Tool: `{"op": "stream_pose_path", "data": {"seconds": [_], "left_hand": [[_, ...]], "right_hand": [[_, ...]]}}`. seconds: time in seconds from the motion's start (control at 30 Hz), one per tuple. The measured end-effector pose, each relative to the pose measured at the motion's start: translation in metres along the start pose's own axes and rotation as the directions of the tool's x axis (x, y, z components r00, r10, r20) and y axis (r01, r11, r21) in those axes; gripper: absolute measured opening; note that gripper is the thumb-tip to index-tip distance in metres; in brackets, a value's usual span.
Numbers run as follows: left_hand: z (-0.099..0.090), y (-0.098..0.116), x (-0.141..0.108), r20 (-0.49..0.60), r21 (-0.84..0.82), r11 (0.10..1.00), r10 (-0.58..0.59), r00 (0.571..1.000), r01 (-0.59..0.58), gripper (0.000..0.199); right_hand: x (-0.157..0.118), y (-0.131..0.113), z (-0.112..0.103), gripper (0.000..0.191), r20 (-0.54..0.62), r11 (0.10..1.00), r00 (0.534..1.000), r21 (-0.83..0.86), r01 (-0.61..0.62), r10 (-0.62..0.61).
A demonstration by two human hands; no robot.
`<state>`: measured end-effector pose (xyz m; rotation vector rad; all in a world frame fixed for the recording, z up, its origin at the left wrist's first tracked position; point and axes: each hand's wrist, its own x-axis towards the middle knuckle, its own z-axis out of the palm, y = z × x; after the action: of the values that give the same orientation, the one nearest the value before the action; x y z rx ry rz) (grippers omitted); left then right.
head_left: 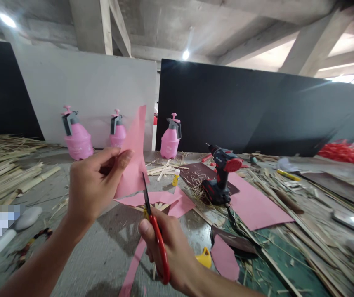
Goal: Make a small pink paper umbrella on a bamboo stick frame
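Note:
My left hand (95, 181) pinches a piece of pink paper (135, 142) between thumb and fingers and holds it upright above the table. In my right hand (172, 243) is a pair of scissors (163, 251) with red handles, its dark blades pointing up at the paper's lower right edge. The blades look nearly closed; I cannot tell whether they touch the paper. Below them lie pink paper offcuts (181, 203) over thin bamboo strips. A long narrow pink strip (133, 268) runs toward the front edge of the view.
A cordless drill (222, 173) stands right of centre beside a pink sheet (257, 202). Three pink spray bottles (170, 142) line the back. Bamboo strips (6, 177) pile at left. A small yellow bottle (176, 177), a yellow tape dispenser-like piece (204, 258) and a green mat (282, 260) lie nearby.

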<state>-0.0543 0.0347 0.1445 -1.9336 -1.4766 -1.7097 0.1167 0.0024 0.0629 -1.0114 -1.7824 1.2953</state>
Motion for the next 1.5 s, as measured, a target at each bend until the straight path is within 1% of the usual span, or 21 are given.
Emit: {"op": "stream_pose_path", "data": {"seconds": [0.23, 0.4, 0.6, 1.0, 1.13, 1.23, 1.5], "left_hand": [[0.005, 0.0, -0.003, 0.041, -0.013, 1.0, 0.021, 0.999, -0.02, 0.029], [0.006, -0.002, -0.003, 0.038, -0.03, 0.999, 0.014, 0.999, -0.013, 0.03], [0.009, -0.003, -0.005, 0.018, -0.026, 1.0, 0.001, 1.0, -0.001, 0.033], [0.007, 0.0, -0.003, 0.079, -0.019, 0.998, -0.057, 0.995, 0.059, 0.035], [0.009, 0.001, -0.004, 0.098, -0.055, 0.997, -0.05, 0.994, 0.056, 0.03], [0.011, 0.003, -0.006, 0.118, -0.093, 0.993, -0.063, 0.991, 0.075, 0.026], [0.014, 0.004, -0.009, 0.137, -0.097, 0.992, -0.061, 0.989, 0.075, 0.026]], "right_hand": [[0.002, 0.001, -0.001, 0.051, -0.028, 1.0, 1.0, -0.002, 0.004, -0.004], [0.006, 0.002, -0.002, 0.052, -0.055, 0.999, 0.998, -0.042, 0.026, -0.028], [0.007, 0.006, 0.001, 0.053, -0.098, 1.0, 0.995, -0.022, 0.015, -0.017], [0.002, -0.001, -0.001, 0.048, -0.033, 1.0, 0.999, 0.002, 0.003, -0.003], [0.001, -0.003, 0.0, 0.051, -0.051, 1.0, 0.999, -0.007, -0.007, 0.007], [0.002, -0.004, -0.001, 0.053, -0.067, 1.0, 0.998, -0.009, -0.01, 0.009], [0.005, 0.0, 0.001, 0.058, -0.112, 0.999, 0.993, 0.028, -0.038, 0.041]]}}
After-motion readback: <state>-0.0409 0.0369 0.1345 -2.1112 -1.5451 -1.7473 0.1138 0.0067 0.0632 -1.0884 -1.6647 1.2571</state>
